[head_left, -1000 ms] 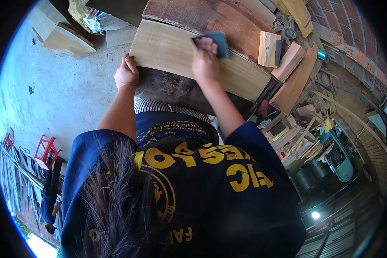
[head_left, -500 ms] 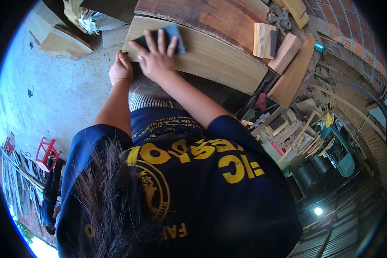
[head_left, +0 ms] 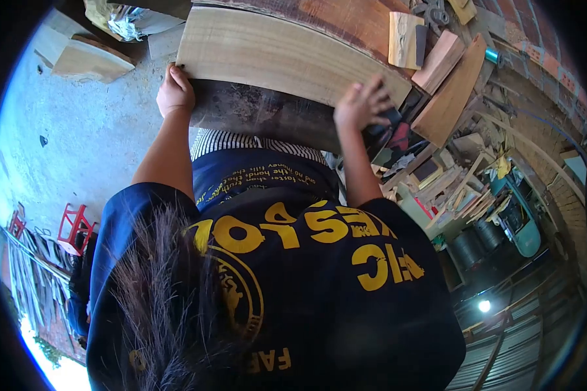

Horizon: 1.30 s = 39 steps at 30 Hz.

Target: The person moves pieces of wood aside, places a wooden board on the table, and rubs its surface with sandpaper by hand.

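A pale wooden board (head_left: 261, 55) lies across the dark, worn bench top (head_left: 261, 111) in front of me. My left hand (head_left: 175, 91) is closed on the board's near left corner, thumb by the edge. Over toward the right end, my right hand (head_left: 364, 107) is raised at the board's near edge, fingers spread and blurred by motion. Just beside its fingers shows a small dark bluish piece (head_left: 390, 118), partly hidden; I cannot tell whether the hand touches it. The board's upper face is bare.
Behind the board is a reddish-brown wooden panel (head_left: 332, 23). Wood blocks (head_left: 404, 40) and a long brown offcut (head_left: 450, 98) lie at the right. Scrap wood (head_left: 460, 186) is heaped farther right. A red stool (head_left: 76, 229) and a cut block (head_left: 91, 60) stand on the left floor.
My right hand has swept from the board's left end to its right end, and the dark sheet under its fingers has left the board's face. My left hand stays at the corner.
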{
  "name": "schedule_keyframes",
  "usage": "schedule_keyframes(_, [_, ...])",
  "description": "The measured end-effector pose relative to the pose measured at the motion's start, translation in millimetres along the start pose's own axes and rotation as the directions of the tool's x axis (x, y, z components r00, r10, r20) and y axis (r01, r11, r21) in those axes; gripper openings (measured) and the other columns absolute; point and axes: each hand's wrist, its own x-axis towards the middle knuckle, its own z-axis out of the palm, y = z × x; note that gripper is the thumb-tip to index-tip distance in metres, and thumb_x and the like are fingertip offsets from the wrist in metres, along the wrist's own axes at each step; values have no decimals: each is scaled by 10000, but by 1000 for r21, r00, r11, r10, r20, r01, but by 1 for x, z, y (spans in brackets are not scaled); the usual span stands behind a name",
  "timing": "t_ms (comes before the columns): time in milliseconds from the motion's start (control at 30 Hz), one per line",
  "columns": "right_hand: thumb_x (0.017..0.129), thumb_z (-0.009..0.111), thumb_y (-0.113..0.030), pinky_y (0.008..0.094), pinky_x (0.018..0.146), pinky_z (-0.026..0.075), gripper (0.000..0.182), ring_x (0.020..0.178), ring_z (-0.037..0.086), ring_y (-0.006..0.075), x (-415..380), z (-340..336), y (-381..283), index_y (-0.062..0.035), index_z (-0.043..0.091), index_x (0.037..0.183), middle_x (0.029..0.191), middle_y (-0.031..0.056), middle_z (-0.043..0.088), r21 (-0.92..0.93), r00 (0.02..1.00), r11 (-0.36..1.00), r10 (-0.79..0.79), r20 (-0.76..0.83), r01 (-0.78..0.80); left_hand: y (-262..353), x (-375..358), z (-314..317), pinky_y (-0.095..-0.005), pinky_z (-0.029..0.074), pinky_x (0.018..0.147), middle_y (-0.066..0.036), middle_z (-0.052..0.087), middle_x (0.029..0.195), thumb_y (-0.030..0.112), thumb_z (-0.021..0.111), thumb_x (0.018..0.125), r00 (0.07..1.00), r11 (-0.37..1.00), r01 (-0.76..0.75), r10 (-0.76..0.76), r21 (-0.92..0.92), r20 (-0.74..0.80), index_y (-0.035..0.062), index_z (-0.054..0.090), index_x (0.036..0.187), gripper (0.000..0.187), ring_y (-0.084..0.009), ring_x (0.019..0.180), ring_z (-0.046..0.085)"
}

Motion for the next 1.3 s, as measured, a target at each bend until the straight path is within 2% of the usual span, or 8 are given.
schedule_keyframes(200, [880,470,-482,746,979,-43,492,1370,102,464,-61,6,-143,-369,405,1355,1507,110,221,342,663,639,-746,58,689,-8,4,8,-533,464,749,-228,644,920,455,231,941,998,999,-5,2,-39,-67,158,548,1157,486,-457,878,590])
schedule_keyframes(367, [880,446,-495,689,1035,-15,491,1381,167,377,-21,-6,-59,-401,397,1359,1485,30,297,187,702,700,-709,65,689,-4,3,3,-511,471,720,-174,662,837,469,218,944,1000,994,-9,9,-107,2,120,555,1133,521,-433,829,612])
schedule_keyframes(500, [919,379,-493,685,1016,-65,532,1396,66,414,16,3,54,-331,321,1423,1535,57,162,119,950,942,-311,-30,312,-5,1,7,-521,468,702,-177,662,821,468,208,944,994,991,-77,67,-107,-92,97,553,1103,531,-437,805,616])
schedule_keyframes(600, [925,369,-470,688,1018,-47,558,1391,37,432,14,5,31,-302,266,1447,1541,78,120,63,996,995,-72,-50,75,-6,2,5,-530,466,705,-198,660,845,458,201,943,996,993,-79,74,-93,-51,96,534,1168,541,-447,824,610])
schedule_keyframes(767, [921,386,-498,692,1028,-18,527,1391,90,415,-45,-2,-110,-332,319,1417,1533,75,152,197,786,792,-605,124,578,-3,1,7,-527,463,689,-190,655,835,458,208,943,987,988,-118,105,-103,-120,65,552,1041,531,-436,812,611])
schedule_keyframes(900, [901,406,-552,639,1069,-11,524,1406,131,328,-53,-1,-115,-414,320,1399,1527,5,192,406,616,594,-782,92,694,-2,1,6,-523,444,643,-185,639,777,454,208,950,984,980,-142,125,-138,-127,61,552,998,524,-438,754,603])
schedule_keyframes(1133, [912,425,-486,638,1064,5,516,1395,120,377,-7,-11,33,-394,317,1407,1526,15,198,170,887,875,-461,13,453,-4,1,7,-537,430,605,-200,627,750,456,208,952,979,982,-157,140,-109,-150,70,536,984,508,-454,714,591])
schedule_keyframes(1300, [916,380,-488,696,1015,-8,564,1370,106,463,-11,6,-24,-297,288,1438,1529,128,141,110,995,994,10,-97,1,-1,-2,3,-539,444,651,-217,641,816,476,204,943,988,984,-123,110,-128,-106,81,535,1097,538,-455,776,599])
